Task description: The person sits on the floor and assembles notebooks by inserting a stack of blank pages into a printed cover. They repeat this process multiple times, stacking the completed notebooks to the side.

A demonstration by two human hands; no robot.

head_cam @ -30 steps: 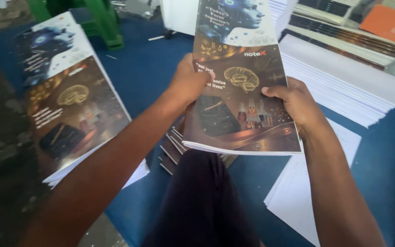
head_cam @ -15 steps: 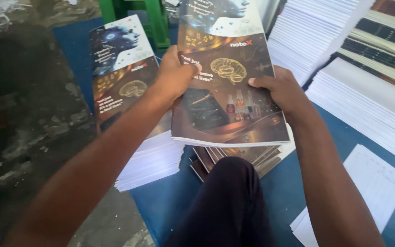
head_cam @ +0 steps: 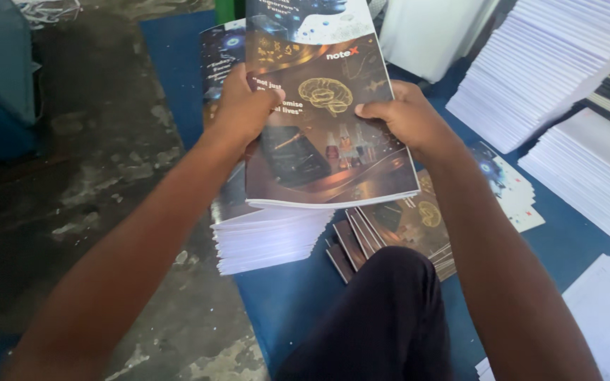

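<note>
Nearest the camera, a knee (head_cam: pixel 383 317) in dark cloth rises between the two forearms, and just beyond it a fan of covers (head_cam: pixel 397 229) lies on the blue mat (head_cam: pixel 284 296), slightly below and right of the grip. Above these, both hands are clamped on one booklet (head_cam: pixel 326 127), held in the air with its glossy cover facing up. The left hand (head_cam: pixel 245 106) pinches the left edge, thumb on top and fingers hidden beneath; the right hand (head_cam: pixel 407 116) closes on the right edge the same way. Directly under the booklet, on the left-hand side, sits a stack (head_cam: pixel 270 236) of finished copies with white page edges showing. To do this well, I judge the hold should stay even on both edges so the cover does not buckle, with the near edge kept level and the corners squared to the stack before anything is let go. The cover looks slick, so a sliding thumb could shift it off the pages. Farther out, right of the right hand, tall piles of white sheets (head_cam: pixel 552 77) stand well apart from the grip. Left of the left hand lies bare, worn concrete floor (head_cam: pixel 100 169).
</note>
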